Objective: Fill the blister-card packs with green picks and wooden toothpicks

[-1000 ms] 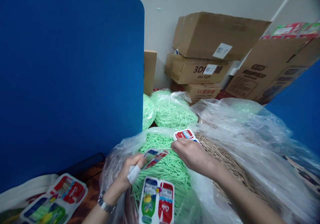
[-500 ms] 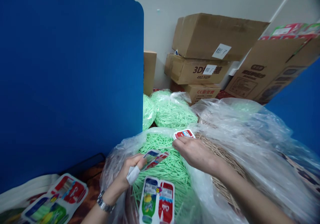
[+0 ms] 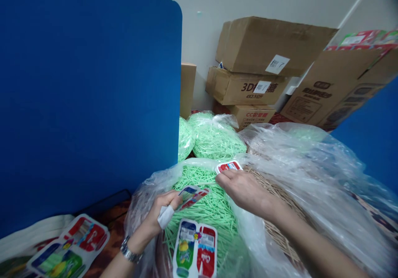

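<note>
The left hand (image 3: pixel 163 205) is holding a tilted pack (image 3: pixel 193 198) above the green sticks (image 3: pixel 222 213), its fingers clamping the near end together with a white scrap (image 3: pixel 166 217). The right hand (image 3: pixel 245 189) is reaching across with its fingers bent downward at the near edge of a far pack (image 3: pixel 229 167); whether they are closing on that pack, on sticks or on nothing cannot be told. A flat pack (image 3: pixel 195 251) is lying face up on the sticks, nearer the wearer, inside the open plastic bag (image 3: pixel 149 193). In this assessment, a loose one-sided hold could be letting the tilted pack slip or spill, and a forearm dragging the slack film could be mixing in brown sticks (image 3: pixel 282 213) from alongside. The right hand is covering much of the far pack and hiding its own fingertips; the left hand is masking the tilted pack's near end, whose contents are hard to make out. The frame is cutting off the flat pack's lower edge and a lower-left pack (image 3: pixel 90 235).
</note>
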{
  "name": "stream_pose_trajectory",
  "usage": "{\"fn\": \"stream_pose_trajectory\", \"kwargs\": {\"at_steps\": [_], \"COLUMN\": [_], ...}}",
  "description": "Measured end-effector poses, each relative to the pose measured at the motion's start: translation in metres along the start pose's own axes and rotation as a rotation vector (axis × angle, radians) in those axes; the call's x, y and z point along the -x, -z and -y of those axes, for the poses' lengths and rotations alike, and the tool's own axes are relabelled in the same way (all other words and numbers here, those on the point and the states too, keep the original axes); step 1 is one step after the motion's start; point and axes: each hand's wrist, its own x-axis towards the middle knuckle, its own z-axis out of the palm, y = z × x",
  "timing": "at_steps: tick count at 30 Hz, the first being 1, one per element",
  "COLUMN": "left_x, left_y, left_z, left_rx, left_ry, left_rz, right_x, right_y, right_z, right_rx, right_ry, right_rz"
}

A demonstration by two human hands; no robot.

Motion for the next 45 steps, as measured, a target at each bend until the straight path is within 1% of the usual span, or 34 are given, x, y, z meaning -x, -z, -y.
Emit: {"fn": "stream_pose_trajectory", "kwargs": {"at_steps": [7, 12, 15, 18, 22, 26, 28, 30, 32, 34, 36, 37, 38, 41, 43, 45], "left_x": [0.000, -0.002, -0.004, -0.006, -0.006, -0.006, -0.007, -0.008, -0.008, -0.008, -0.007, -0.006, -0.005, -0.003, -0.001, 0.002], "left_y": [-0.001, 0.000, 0.000, 0.001, -0.001, -0.006, -0.008, -0.010, -0.011, -0.011, -0.010, -0.010, -0.009, -0.008, -0.009, -0.011], "left_z": [0.006, 0.000, -0.006, -0.009, -0.006, 0.000, 0.001, 0.001, 0.001, 0.002, 0.005, 0.007, 0.009, 0.014, 0.014, 0.012], "left_rx": [-0.018, -0.045, -0.094, -0.121, -0.139, -0.081, -0.047, -0.006, 0.045, 0.109, 0.189, 0.238, 0.284, 0.374, 0.386, 0.355], "left_ry": [-0.025, -0.021, -0.053, -0.077, -0.065, -0.034, -0.008, 0.019, 0.040, 0.069, 0.114, 0.142, 0.169, 0.219, 0.196, 0.160], "left_rz": [0.009, 0.048, 0.081, 0.098, 0.111, 0.118, 0.106, 0.086, 0.057, 0.033, 0.007, -0.013, -0.035, -0.096, -0.098, -0.074], "right_x": [0.000, -0.004, -0.009, -0.015, -0.020, -0.023, -0.025, -0.026, -0.025, -0.023, -0.019, -0.018, -0.017, -0.017, -0.019, -0.022], "right_y": [-0.001, -0.003, -0.001, 0.004, 0.010, 0.008, 0.001, -0.007, -0.013, -0.018, -0.021, -0.024, -0.027, -0.043, -0.053, -0.060], "right_z": [-0.001, 0.003, 0.008, 0.013, 0.022, 0.034, 0.040, 0.046, 0.051, 0.054, 0.053, 0.050, 0.048, 0.041, 0.041, 0.047], "right_rx": [0.022, 0.052, 0.062, 0.068, 0.047, -0.022, -0.076, -0.165, -0.305, -0.488, -0.676, -0.752, -0.808, -0.901, -0.945, -0.946], "right_ry": [0.005, 0.025, 0.043, 0.071, 0.107, 0.112, 0.106, 0.085, 0.059, 0.083, 0.133, 0.134, 0.105, -0.049, -0.072, -0.064], "right_rz": [0.035, 0.022, 0.010, 0.028, 0.045, -0.003, -0.038, -0.099, -0.202, -0.287, -0.294, -0.284, -0.284, -0.302, -0.279, -0.308]}}
